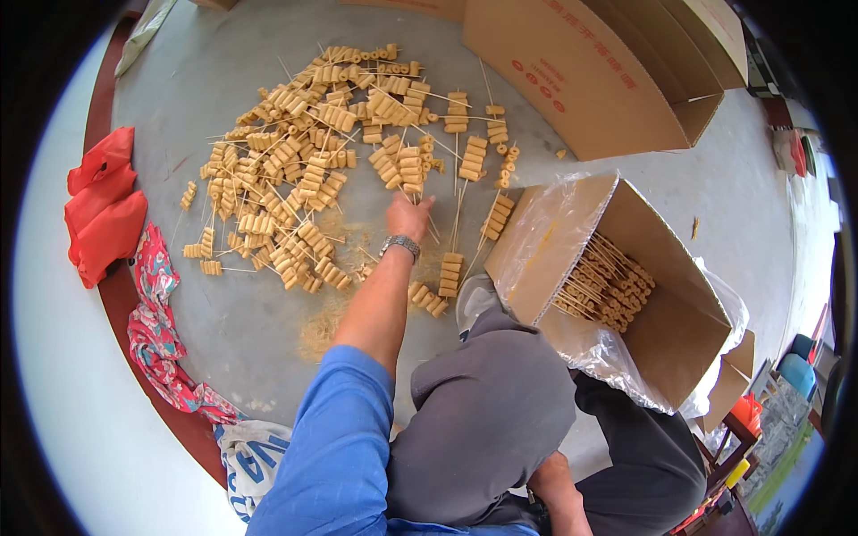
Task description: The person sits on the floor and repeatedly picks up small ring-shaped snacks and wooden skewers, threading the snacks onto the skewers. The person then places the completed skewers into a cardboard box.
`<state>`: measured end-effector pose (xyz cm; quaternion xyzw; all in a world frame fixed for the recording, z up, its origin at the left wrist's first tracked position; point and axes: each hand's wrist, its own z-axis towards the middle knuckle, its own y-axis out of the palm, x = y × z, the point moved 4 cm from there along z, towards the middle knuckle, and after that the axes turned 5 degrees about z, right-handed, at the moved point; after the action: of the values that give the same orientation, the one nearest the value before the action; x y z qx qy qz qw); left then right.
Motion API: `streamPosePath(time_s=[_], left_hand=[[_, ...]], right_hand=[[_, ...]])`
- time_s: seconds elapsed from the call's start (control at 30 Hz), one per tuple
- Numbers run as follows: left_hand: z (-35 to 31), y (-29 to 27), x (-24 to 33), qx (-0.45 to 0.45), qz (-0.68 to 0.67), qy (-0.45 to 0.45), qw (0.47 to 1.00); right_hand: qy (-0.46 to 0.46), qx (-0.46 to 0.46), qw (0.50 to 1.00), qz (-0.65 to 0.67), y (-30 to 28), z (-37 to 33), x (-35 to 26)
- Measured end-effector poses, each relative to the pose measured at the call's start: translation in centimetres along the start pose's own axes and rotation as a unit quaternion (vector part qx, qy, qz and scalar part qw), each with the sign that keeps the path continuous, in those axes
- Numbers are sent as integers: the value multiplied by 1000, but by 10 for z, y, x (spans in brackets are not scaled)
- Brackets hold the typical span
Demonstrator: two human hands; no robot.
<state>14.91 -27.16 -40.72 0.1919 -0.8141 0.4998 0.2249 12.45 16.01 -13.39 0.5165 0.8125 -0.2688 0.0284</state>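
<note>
My left hand (408,220), with a metal watch on its wrist, reaches out to the near right side of a large heap of skewers (295,170). Its fingers are closed round the sticks of a few skewers (410,168), whose ridged tan rolls point away from me. My right hand (554,482) is low beside my bent leg, its fingers hidden behind the leg. To the right, an open cardboard box (572,214) lined with clear plastic holds many skewers (612,286) stacked together. Several loose skewers (474,159) lie between the heap and the box.
Tan crumbs (326,326) are scattered on the grey floor (206,330). A larger cardboard box (572,80) stands at the far right. Red cloth (105,205), a flowered cloth (154,313) and a white printed sack (255,460) lie along the left wall's dark red base strip (134,348).
</note>
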Motion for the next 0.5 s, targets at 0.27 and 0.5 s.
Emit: streamPosePath(time_s=[0.27,0.5], left_hand=[[-3,-29,-1,-95,126,52,986],[-58,-81,-25,-318,-106,-18,942]], right_hand=[[-26,-6,999,-21,13,-1,6],[-29,28,999,-12,10,0,2]])
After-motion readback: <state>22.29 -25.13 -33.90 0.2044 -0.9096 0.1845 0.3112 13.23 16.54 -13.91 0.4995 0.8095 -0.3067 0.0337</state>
